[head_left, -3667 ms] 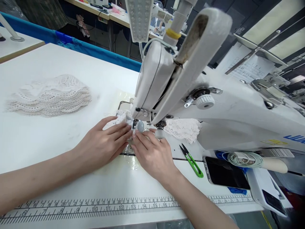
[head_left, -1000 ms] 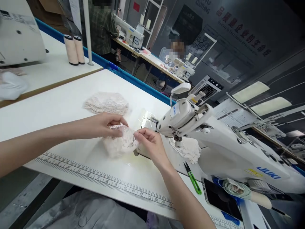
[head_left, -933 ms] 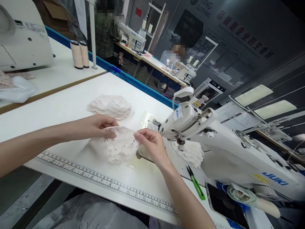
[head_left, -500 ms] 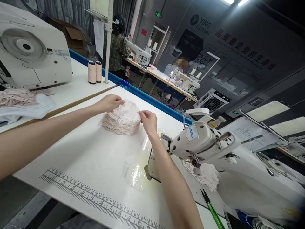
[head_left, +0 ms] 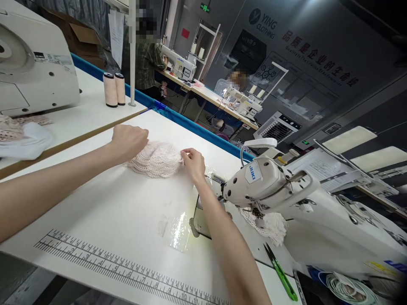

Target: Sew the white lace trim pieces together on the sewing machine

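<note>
A stack of pale pink lace pieces (head_left: 155,163) with scalloped, eyelet edges lies on the white sewing table (head_left: 127,216). At the stack's left end my left hand (head_left: 129,140) is closed with its knuckles up, on the edge of the lace; its fingertips are mostly hidden. My right hand (head_left: 193,163) pinches the lace at the right edge between thumb and forefinger. Close by my right forearm is the head of a white sewing machine (head_left: 254,182). More gathered lace (head_left: 270,226) lies beyond its needle area.
Green-handled thread snips (head_left: 280,273) lie at the lower right, near a coil of pale cord (head_left: 349,292). Two pink thread cones (head_left: 110,91) stand at the back left beside a pole. A second machine (head_left: 34,63) is at the left. A person (head_left: 144,63) stands behind.
My left hand has moved left and turned knuckles-up over the stack's left end. The top lace piece, held up earlier, now lies lower and flatter. The camera view has shifted slightly.
</note>
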A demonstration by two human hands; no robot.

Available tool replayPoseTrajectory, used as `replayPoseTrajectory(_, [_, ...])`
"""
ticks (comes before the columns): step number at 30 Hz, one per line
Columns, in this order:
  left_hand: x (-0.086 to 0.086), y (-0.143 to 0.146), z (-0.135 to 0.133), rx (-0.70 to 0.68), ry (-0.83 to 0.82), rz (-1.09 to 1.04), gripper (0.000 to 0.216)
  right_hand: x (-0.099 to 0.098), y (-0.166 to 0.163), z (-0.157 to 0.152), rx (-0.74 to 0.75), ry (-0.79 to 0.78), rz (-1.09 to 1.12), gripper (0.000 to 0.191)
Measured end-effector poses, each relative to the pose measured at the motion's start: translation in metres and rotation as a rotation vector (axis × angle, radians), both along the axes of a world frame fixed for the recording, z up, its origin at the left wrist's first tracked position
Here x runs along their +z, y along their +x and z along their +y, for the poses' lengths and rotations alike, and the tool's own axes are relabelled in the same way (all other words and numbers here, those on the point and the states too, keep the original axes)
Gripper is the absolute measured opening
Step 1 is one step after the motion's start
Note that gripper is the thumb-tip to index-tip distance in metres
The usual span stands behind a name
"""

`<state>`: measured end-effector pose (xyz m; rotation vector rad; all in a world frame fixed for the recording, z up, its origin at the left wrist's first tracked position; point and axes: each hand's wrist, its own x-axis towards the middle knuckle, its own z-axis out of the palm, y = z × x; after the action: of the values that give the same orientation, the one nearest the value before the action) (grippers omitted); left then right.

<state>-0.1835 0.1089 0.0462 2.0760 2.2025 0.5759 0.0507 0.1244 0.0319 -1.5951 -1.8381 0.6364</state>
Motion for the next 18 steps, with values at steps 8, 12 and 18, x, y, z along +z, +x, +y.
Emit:
replayPoseTrajectory(8, [-0.014,0.021,-0.021,-0.359,-0.044,-0.125,0.070,0.001,0.036,-0.066,0.238,0.162,-0.032,0.031])
replayPoseTrajectory(12, [-0.013,0.020,-0.035,-0.281,-0.013,-0.273,0.073,-0.002,0.080,-0.128,0.345,0.259,-0.125,0.032])
replayPoseTrajectory(18, [0.016,0.034,-0.075,-0.152,0.305,-0.512,0.048,-0.014,0.187,-0.184,0.211,0.489,-0.418,0.028])
